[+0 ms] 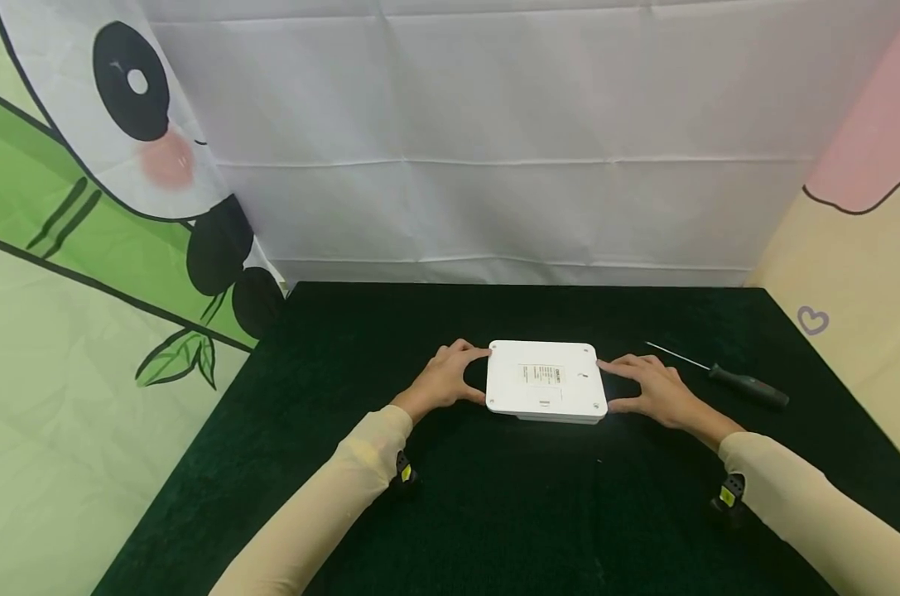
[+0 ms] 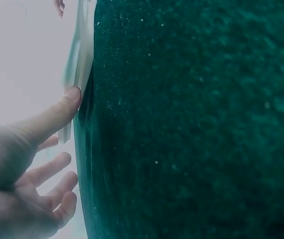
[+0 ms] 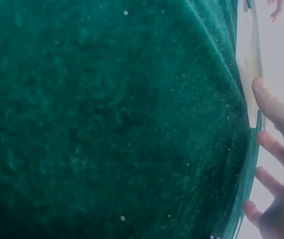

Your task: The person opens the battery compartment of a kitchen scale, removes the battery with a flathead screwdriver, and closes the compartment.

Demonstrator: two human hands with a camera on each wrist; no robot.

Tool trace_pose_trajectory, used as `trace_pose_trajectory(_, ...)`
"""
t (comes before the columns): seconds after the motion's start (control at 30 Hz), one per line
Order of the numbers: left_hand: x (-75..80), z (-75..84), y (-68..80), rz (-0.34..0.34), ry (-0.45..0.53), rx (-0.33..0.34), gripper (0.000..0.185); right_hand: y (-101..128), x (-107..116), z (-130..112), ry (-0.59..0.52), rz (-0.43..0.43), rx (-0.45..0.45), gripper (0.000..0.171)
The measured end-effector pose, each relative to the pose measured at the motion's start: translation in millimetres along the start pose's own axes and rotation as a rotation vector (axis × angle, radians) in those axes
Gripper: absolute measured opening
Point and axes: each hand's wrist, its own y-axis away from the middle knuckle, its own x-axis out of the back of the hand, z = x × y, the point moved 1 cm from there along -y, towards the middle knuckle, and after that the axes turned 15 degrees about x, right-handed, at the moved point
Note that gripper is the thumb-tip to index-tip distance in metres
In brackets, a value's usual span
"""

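A white rectangular device (image 1: 545,377) with rounded corners is at the middle of the table, its underside with a printed label and corner screw holes facing up. My left hand (image 1: 444,379) holds its left end between thumb and index finger. At the right end, the thumb and index finger of my right hand (image 1: 652,391) hold it the same way. Both wrist views show the device edge-on, with the left thumb (image 2: 57,114) and right thumb (image 3: 271,102) against its near edge. The other fingers are loosely bent. Whether the device touches the cloth cannot be told.
A screwdriver (image 1: 748,386) with a dark handle lies right of my right hand, its shaft pointing to the far left. Dark green cloth (image 1: 494,513) covers the table. A white curtain (image 1: 479,149) hangs behind, with printed cloths at both sides.
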Motion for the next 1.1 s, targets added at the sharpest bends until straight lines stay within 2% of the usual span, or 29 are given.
trace_pose_trajectory(0.33,-1.0,-3.3,-1.7,0.029,0.016,-0.012,0.072,0.9,-2.6,3.4,-0.029,0.018,0.004,0.072)
trace_pose_trajectory(0.63,4.9,-6.8,-0.6,-0.002,0.207,-0.024,0.057,2.9,5.9,9.6,-0.198,0.045,0.027,0.059)
trace_pose_trajectory(0.83,6.1,-9.3,-0.3,0.025,0.282,-0.081,0.046,3.3,10.6,12.1,-0.327,0.080,0.058,0.049)
trace_pose_trajectory(1.1,10.6,-8.7,4.6,0.067,0.363,-0.150,0.035,4.1,16.0,11.1,-0.435,0.076,-0.018,0.049)
